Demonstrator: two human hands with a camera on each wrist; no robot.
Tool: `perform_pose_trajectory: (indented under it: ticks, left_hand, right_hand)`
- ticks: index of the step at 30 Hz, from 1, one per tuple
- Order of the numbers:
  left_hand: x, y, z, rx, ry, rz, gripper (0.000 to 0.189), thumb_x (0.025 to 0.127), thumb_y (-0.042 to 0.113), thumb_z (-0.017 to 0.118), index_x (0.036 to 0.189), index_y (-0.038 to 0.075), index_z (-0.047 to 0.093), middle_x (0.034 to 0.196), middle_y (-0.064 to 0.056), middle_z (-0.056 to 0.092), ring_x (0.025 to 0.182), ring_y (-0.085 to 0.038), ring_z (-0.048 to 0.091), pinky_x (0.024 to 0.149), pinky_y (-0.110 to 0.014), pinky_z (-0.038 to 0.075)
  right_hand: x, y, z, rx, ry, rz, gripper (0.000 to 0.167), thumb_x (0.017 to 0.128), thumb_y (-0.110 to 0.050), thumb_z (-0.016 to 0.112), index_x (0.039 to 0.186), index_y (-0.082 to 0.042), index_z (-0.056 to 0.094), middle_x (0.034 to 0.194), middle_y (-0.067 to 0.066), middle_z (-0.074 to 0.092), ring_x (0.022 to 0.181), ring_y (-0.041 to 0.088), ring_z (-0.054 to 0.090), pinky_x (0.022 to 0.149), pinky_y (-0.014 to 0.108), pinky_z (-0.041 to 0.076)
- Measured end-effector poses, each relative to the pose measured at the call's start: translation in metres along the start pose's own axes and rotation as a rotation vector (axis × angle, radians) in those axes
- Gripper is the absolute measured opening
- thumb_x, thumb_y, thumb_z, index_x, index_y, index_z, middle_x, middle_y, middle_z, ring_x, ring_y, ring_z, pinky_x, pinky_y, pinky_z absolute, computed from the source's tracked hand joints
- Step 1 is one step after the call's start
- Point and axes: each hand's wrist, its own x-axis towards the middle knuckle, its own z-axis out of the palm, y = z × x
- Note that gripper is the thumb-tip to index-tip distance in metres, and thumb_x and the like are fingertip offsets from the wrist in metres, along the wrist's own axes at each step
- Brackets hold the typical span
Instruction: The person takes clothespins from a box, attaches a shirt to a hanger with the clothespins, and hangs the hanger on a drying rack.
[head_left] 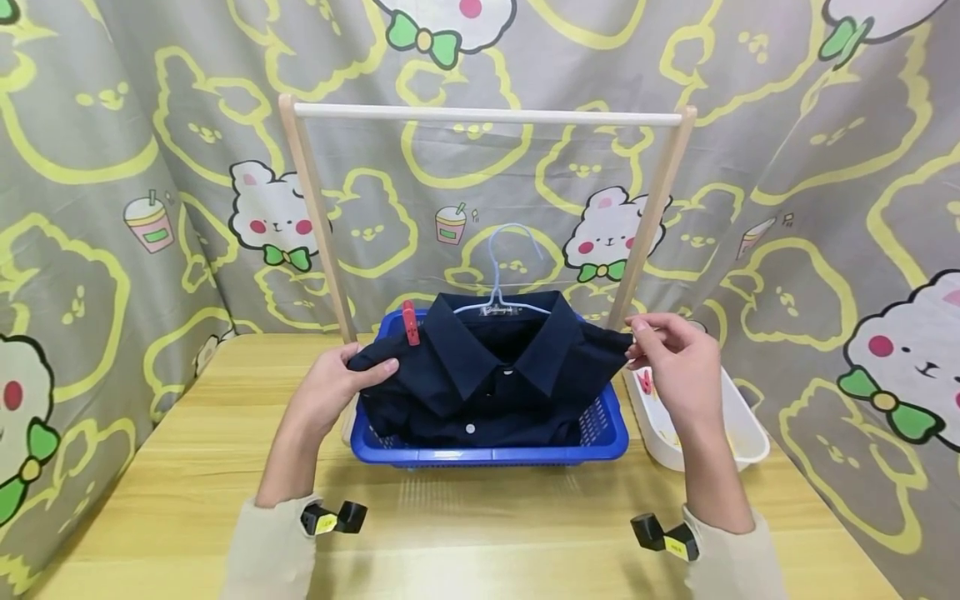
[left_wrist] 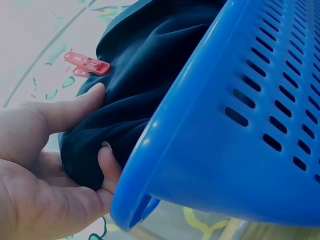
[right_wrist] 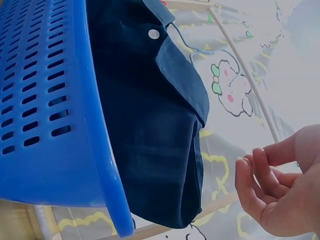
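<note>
A dark navy collared shirt [head_left: 480,367] with white buttons lies on a light blue wire hanger [head_left: 497,267], its lower part bunched in a blue plastic basket [head_left: 491,456]. My left hand [head_left: 333,383] grips the shirt's left shoulder, thumb on top and fingers underneath, as the left wrist view also shows. Close to that thumb, a red clothespin [head_left: 409,323] is clipped on the shoulder. Beside the other shoulder is my right hand [head_left: 675,354]; the right wrist view shows its fingers [right_wrist: 245,182] loosely curled, apart from the cloth and holding nothing.
Behind the basket stands a wooden rack with a white crossbar [head_left: 487,114]. A white tray [head_left: 742,425] containing red and yellow items sits at the right on the wooden table [head_left: 465,542]. Patterned curtains [head_left: 75,250] surround the table.
</note>
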Motion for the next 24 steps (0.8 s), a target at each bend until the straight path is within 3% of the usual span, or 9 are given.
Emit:
perform_pose_trajectory:
  ticks: [10,17,24]
  left_hand:
    - [0.004,-0.001,-0.001,-0.027,-0.023,0.002,0.038,0.091,0.036,0.077,0.097,0.001,0.061,0.09,-0.001,0.061,0.104,-0.026,0.053,0.096,-0.039,0.039]
    - [0.003,-0.004,-0.003,-0.031,-0.02,0.013,0.036,0.091,0.034,0.077,0.093,0.002,0.061,0.086,-0.001,0.056,0.099,-0.026,0.051,0.089,-0.037,0.04]
    - [0.003,-0.005,-0.005,-0.052,-0.021,0.017,0.035,0.091,0.034,0.077,0.094,0.002,0.062,0.091,-0.001,0.061,0.104,-0.026,0.052,0.094,-0.038,0.039]
  right_hand:
    - [0.002,0.003,-0.006,0.026,0.013,0.033,0.029,0.098,-0.021,0.068,0.114,0.003,0.07,0.073,-0.005,0.07,0.063,0.011,0.067,0.064,0.021,0.057]
    - [0.007,0.01,-0.021,-0.064,0.042,0.089,0.03,0.1,-0.028,0.064,0.117,-0.004,0.071,0.075,-0.008,0.068,0.068,0.009,0.068,0.067,0.018,0.056]
    - [0.02,0.028,-0.033,-0.116,-0.019,0.175,0.031,0.103,-0.031,0.059,0.118,-0.005,0.067,0.076,-0.014,0.067,0.072,0.005,0.067,0.067,0.02,0.057]
